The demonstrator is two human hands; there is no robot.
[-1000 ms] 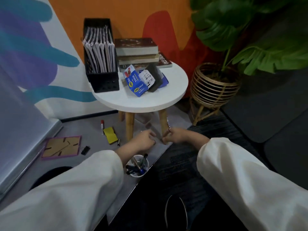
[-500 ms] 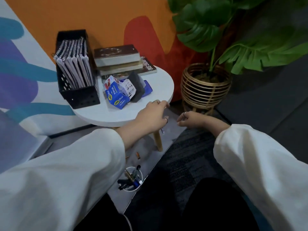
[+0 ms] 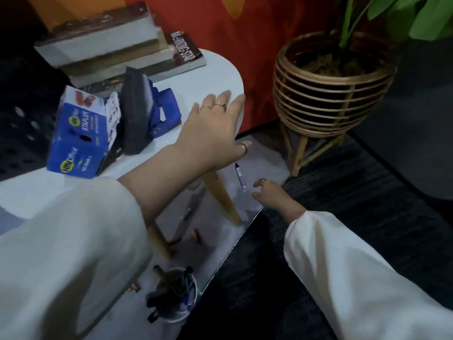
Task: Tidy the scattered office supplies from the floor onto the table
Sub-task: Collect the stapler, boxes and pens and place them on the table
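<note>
My left hand [image 3: 213, 126] lies flat on the white round table [image 3: 215, 69] near its right edge, fingers straight, holding nothing. My right hand [image 3: 269, 192] is low over the grey floor beside the table leg, fingers loosely curled and empty. A dark marker pen [image 3: 239, 179] lies on the floor just left of its fingertips, apart from them. A white cup of pens [image 3: 174, 295] stands on the floor near my left sleeve. Small orange pieces [image 3: 196, 235] lie under the table.
On the table stand a blue stapler box [image 3: 78, 141], a black block [image 3: 134, 111], a blue stapler [image 3: 164, 114], stacked books [image 3: 110, 45] and a black organizer [image 3: 24, 119]. A wicker plant stand [image 3: 328, 94] is right of the table. Dark carpet [image 3: 355, 197] borders the grey floor.
My left hand has moved up onto the table top and flattened. My right hand has dropped toward the floor beside the marker. The view has moved closer to the table.
</note>
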